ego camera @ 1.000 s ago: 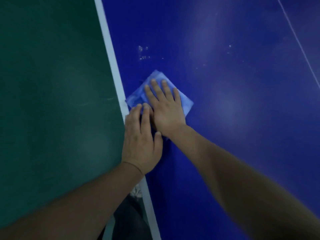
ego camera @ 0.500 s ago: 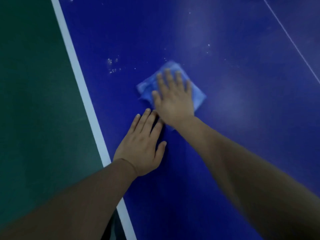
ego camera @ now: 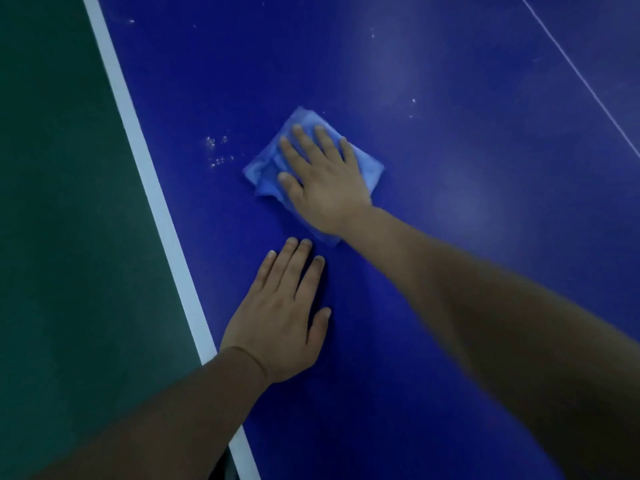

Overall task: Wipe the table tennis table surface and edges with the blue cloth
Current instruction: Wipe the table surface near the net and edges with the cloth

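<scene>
Right hand (ego camera: pixel 325 181) flat – fingers spread on blue cloth (ego camera: pixel 266 168), left hand (ego camera: pixel 280 313) flat on table (ego camera: pixel 450 306)

On the worktop (ego camera: pixel 450 306), cloth (ego camera: pixel 266 168) flat beneath the right hand (ego camera: pixel 325 188). Nearer and slightly left, left hand (ego camera: pixel 280 317) flat on the worktop, fingertips just beside the cloth's near corner. Left of the cloth, scattered specks (ego camera: pixel 216 152); further left, edge stripe (ego camera: pixel 152 188), then floor (ego camera: pixel 62 237).
</scene>
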Demonstrator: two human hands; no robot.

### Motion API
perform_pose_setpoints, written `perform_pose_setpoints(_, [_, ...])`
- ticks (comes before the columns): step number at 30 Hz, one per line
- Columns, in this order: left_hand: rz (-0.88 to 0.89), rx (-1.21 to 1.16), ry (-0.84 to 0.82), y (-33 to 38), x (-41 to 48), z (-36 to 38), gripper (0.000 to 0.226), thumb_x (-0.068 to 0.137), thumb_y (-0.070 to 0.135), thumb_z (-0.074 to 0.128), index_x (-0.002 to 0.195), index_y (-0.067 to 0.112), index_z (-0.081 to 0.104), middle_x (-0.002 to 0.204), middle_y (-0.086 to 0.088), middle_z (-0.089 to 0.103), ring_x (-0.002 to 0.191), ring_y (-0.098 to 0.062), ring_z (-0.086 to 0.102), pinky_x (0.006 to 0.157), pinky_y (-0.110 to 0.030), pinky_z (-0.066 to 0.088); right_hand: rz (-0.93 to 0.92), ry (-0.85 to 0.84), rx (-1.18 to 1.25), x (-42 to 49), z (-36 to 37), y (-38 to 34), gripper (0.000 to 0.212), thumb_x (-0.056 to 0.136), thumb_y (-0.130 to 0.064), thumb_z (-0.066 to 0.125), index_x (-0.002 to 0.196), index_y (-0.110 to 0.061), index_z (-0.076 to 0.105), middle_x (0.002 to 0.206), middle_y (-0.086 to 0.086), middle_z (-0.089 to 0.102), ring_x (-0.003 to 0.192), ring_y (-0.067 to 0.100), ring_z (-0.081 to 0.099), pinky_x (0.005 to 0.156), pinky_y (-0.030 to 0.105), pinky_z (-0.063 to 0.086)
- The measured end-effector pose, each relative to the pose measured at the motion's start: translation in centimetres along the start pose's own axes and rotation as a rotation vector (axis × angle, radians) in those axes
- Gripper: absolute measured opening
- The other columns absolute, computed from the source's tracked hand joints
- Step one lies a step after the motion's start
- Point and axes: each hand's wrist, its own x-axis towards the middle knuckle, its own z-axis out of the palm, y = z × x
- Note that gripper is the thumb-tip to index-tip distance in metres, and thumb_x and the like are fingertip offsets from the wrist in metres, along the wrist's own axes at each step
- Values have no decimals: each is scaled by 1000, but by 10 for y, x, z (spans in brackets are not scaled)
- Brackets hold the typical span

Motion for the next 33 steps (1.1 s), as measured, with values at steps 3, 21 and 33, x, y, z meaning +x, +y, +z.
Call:
perform_pose_setpoints(3, [2, 23, -11, -1, 0, 0, 69, 101, 47, 27, 157, 6, 27, 166, -16, 16, 156, -28, 5, 126, -49, 11, 87, 29, -126, -30, -9, 90, 56, 107, -42, 22, 158, -17, 28, 165, 10, 22, 153, 34, 17, 119, 53, 19])
perform_pose_setpoints(21, [263, 15, -66, 36, 111, -19, 74, 98, 51, 15, 159, 10, 20, 168, -9, 7, 156, -23, -2, 127, -42, -3, 1102, 128, 95, -90, -34, 228, 61, 104, -46, 15, 161, -25, 9, 169, 1, 2, 155, 29, -3, 122, 57, 1])
perform_pose_setpoints(33, [316, 62, -105, 38, 129, -5, 59, 101, 40, 28, 156, 20, 33, 166, -10, 21, 155, -28, 11, 123, -56, 15, 1140, 154, 17, -139, -21, 278, 60, 105, -46, 23, 160, -23, 20, 168, 3, 12, 155, 28, 7, 121, 58, 9])
